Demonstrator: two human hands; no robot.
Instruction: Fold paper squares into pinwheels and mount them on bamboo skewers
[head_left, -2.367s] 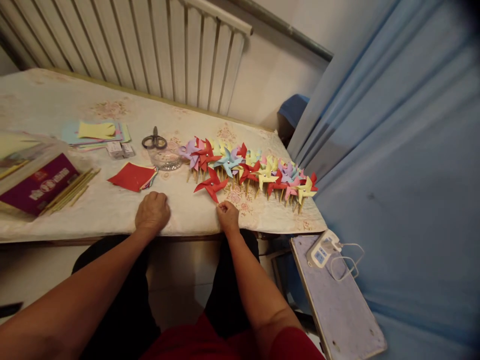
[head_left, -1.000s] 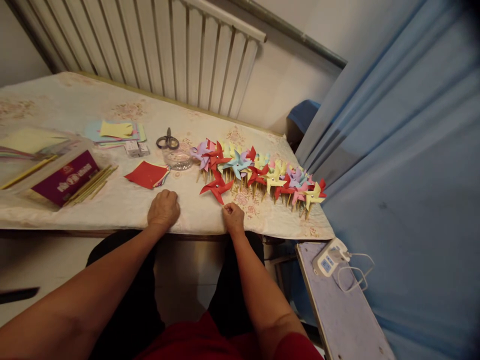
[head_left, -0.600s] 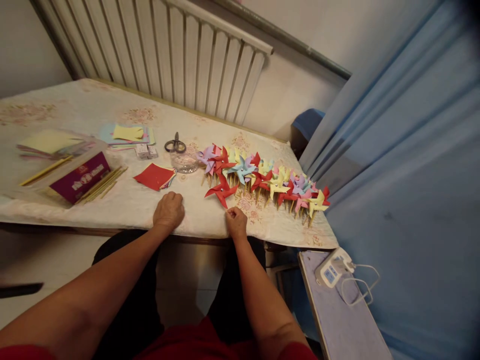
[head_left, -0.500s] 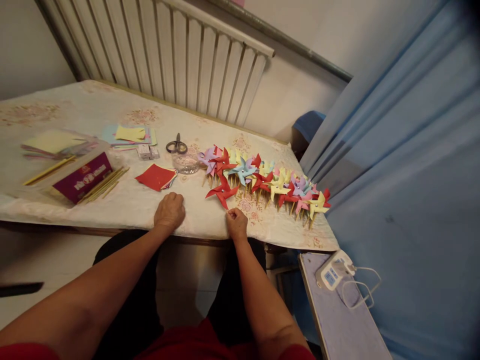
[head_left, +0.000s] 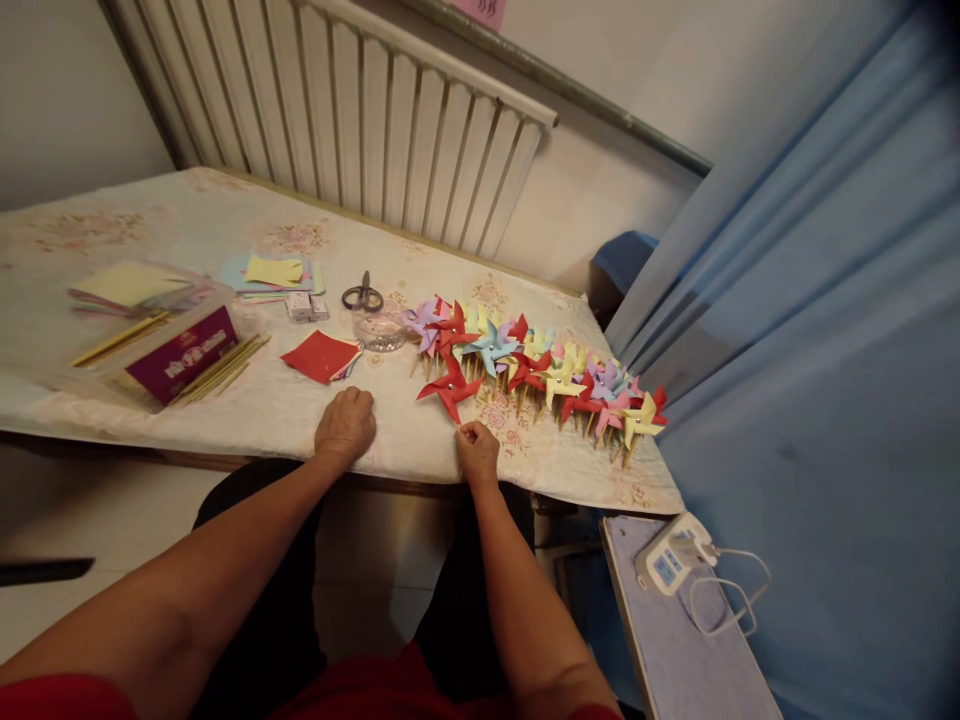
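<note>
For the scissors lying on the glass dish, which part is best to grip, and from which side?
Probably grip the scissors by the dark handle loops, coming from above on the near side. They rest raised on the glass dish, loops facing the person; the blades point away.

The bench (head_left: 247,420) carries a cream cloth with a faded pink floral pattern; on it lie a red pinwheel (head_left: 450,386) and a row of pinwheels (head_left: 547,370) in red, yellow, light blue, lilac and pink. A stack of red paper squares (head_left: 321,356), a purple box with red and white lettering (head_left: 182,353) and black-handled scissors (head_left: 363,296) are present. The radiator (head_left: 360,110) is white with vertical ribs, the curtain (head_left: 825,330) plain blue.
</note>
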